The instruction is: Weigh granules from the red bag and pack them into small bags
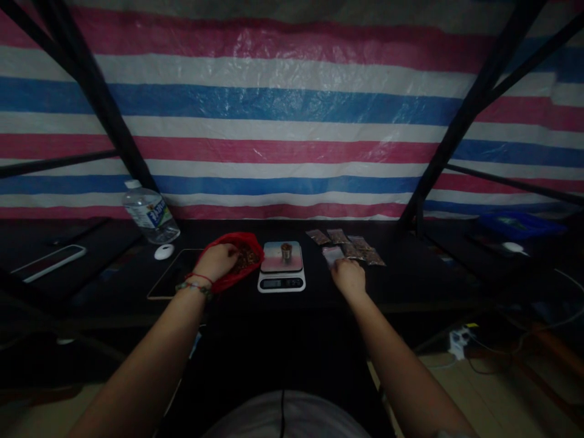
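My left hand (218,260), with a red cord and a beaded bracelet at the wrist, reaches into an open red plastic bag (228,280). Its fingers are bent together over loose brown dried bits (247,258); what they pinch is too small to make out. Right of the bag stands a white digital kitchen scale (281,283). A small metal cup (286,252) filled with brown bits is on its plate. My right hand (350,278) is curled at the near edge of a small clear zip bag (332,254), gripping it, fingertips partly hidden. Several filled packets (353,250) lie just beyond.
At the left are a clear plastic bottle (150,213), a white computer mouse (164,251), a dark flat tablet-like thing (171,277) and a phone-like device (52,263). Black metal posts (440,140) flank a striped plastic sheet (283,103). A blue tray (520,225) sits far right.
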The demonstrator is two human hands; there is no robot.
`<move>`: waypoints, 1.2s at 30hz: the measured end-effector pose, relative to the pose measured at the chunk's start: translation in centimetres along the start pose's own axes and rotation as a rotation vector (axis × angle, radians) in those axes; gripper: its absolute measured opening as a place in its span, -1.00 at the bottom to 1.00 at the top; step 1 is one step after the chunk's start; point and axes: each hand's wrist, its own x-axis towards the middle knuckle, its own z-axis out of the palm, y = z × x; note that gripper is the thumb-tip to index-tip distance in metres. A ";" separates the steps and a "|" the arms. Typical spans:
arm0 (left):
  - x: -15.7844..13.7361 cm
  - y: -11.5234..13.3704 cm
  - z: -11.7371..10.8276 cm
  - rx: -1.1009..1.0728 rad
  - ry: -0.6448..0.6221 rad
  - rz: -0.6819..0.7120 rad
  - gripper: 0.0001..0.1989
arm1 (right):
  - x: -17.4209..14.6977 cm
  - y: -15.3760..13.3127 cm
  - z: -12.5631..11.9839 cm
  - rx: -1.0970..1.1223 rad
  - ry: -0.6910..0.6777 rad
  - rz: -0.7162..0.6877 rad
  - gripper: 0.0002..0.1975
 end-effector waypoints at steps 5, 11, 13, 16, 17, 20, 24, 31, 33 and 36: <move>-1.7 -0.5 0.5 -0.063 0.046 -0.011 -0.67 | 0.2 0.1 -0.2 -0.064 -0.027 -0.005 -0.79; -2.9 -0.4 0.9 -0.183 0.156 0.132 -0.68 | 1.4 -0.6 -3.6 0.401 0.196 -0.036 -0.76; -3.6 0.3 0.6 -0.284 0.207 0.159 -0.68 | 1.3 -2.2 -5.2 0.662 0.171 -0.089 -0.78; -4.9 2.6 0.1 -0.616 0.188 0.176 -0.63 | 0.6 -5.8 -7.1 1.006 -0.058 -0.162 -0.79; -5.3 3.5 0.0 -0.764 0.118 0.194 -0.59 | 0.3 -7.1 -7.5 1.088 -0.137 -0.182 -0.80; -5.9 6.1 -0.3 -1.063 -0.170 0.282 -0.55 | -0.2 -10.2 -8.0 1.219 -0.318 -0.223 -0.79; -5.4 7.7 -0.9 -1.106 -0.280 0.253 -0.73 | 0.0 -11.5 -8.3 1.138 -0.176 -0.229 -0.74; -5.2 7.9 -0.5 -1.147 -0.136 0.076 -0.74 | -2.5 -11.5 -9.8 0.766 0.229 -0.426 -0.77; -5.6 8.0 0.0 -1.158 -0.165 0.106 -0.73 | -3.7 -11.9 -9.4 0.735 0.088 -0.510 -0.74; -6.3 8.2 0.6 -1.144 -0.181 0.152 -0.73 | -5.0 -12.8 -8.4 0.704 -0.043 -0.542 -0.78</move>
